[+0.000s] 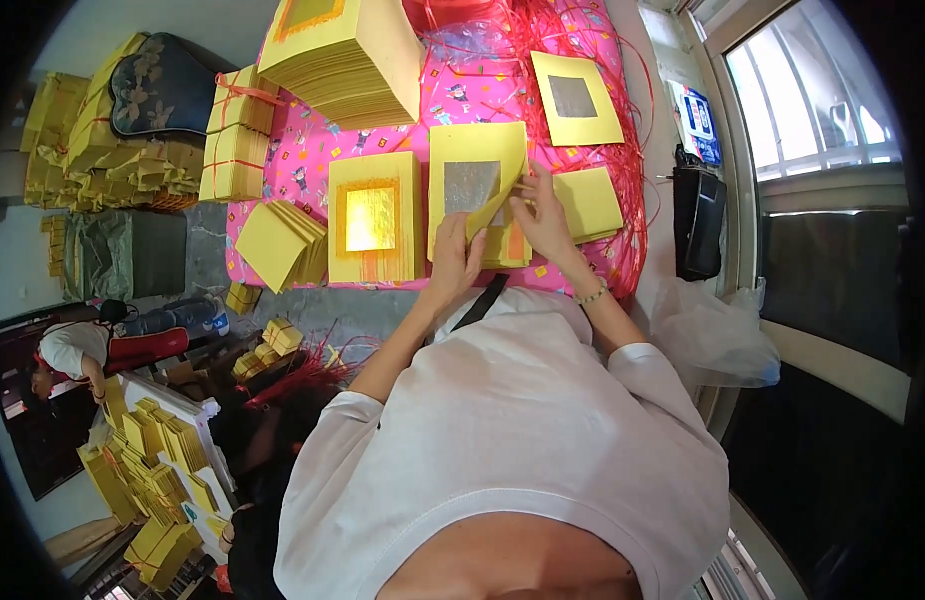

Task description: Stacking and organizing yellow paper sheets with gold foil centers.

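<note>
While the right hand [544, 215] pinches a silver-patched yellow sheet [472, 180] by its edge, the left hand [456, 252] touches it, grip indeterminable; a blue-and-white package [695, 125] bears print.

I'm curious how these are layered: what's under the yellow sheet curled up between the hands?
Beneath the curled yellow sheet, yellow paper shows with a silver patch and an orange patch. The rest is hidden by the sheet, the left hand and the right hand.
</note>
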Tool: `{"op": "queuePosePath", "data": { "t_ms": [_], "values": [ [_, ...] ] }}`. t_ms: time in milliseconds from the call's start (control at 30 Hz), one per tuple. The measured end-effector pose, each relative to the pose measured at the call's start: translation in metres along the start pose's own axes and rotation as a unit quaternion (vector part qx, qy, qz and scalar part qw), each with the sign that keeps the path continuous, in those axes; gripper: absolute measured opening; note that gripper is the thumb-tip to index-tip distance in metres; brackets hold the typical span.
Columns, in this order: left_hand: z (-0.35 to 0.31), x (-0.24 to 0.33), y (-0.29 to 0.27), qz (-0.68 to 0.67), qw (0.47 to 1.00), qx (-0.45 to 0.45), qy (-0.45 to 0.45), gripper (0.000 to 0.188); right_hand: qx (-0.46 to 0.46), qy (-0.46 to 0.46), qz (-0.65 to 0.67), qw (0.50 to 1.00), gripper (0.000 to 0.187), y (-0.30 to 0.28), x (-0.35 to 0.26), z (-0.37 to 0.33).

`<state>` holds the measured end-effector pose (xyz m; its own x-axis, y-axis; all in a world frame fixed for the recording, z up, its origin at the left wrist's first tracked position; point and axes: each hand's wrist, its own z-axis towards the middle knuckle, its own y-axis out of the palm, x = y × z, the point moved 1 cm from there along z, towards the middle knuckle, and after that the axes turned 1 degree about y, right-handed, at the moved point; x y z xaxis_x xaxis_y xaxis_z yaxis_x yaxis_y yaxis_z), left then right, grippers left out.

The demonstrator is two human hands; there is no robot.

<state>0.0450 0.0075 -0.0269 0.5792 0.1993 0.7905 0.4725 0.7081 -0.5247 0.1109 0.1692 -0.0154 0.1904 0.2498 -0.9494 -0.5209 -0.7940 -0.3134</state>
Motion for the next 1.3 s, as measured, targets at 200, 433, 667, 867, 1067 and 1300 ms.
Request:
{"op": "queuePosePath", "data": {
  "t_ms": [200, 433, 667, 867, 1067, 1300],
  "values": [
    [0.01, 0.022, -0.011, 0.028, 0.998, -0.037, 0.046, 0.04, -0.025, -0.004, 0.158, 0.987, 0.052, 0.007, 0.011, 0.006],
    [0.009, 0.014, -0.035, -0.053, 0.986, 0.157, -0.022, 0.02, -0.004, 0.044, 0.231, 0.972, 0.048, 0.005, 0.006, 0.03],
    [0.01, 0.01, -0.078, -0.236, 0.956, 0.171, -0.033, 0.011, 0.036, -0.117, 0.18, 0.976, 0.044, -0.012, -0.023, 0.048],
    [0.001, -0.019, -0.068, -0.328, 0.921, 0.171, -0.123, 0.018, -0.009, -0.131, 0.143, 0.981, 0.034, -0.015, -0.011, 0.042],
    [0.002, -0.022, -0.065, -0.306, 0.932, 0.155, -0.112, 0.025, 0.012, -0.135, 0.146, 0.98, 0.032, -0.011, -0.013, 0.032],
    [0.001, -0.019, -0.065, -0.303, 0.935, 0.153, -0.106, 0.027, 0.019, -0.131, 0.131, 0.982, 0.032, -0.01, -0.009, 0.031]
  ]
}}
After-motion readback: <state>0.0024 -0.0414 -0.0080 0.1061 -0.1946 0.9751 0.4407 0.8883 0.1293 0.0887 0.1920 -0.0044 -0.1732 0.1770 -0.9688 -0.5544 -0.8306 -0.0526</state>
